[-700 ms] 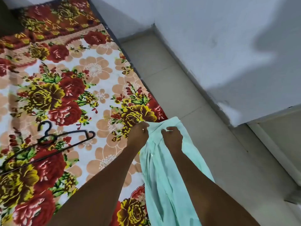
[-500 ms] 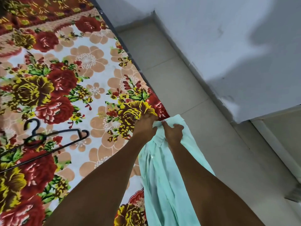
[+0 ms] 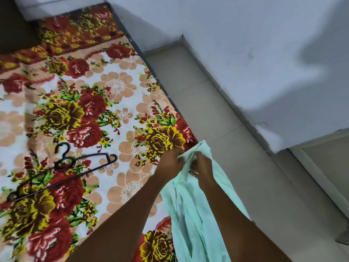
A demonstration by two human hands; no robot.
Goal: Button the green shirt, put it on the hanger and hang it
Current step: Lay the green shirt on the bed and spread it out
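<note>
You are holding the green shirt (image 3: 196, 214) up at about 5 o'clock, over the edge of the bed (image 3: 122, 103) with its flowered sheet. Your left hand (image 3: 171, 163) is pinching the cloth near its top edge, fingers curled into the fabric. Your right hand (image 3: 203, 170) is gripping it just beside the left. The black hanger (image 3: 62, 171) is lying flat on the sheet at 9 o'clock, well apart from the shirt, carrying nothing.
</note>
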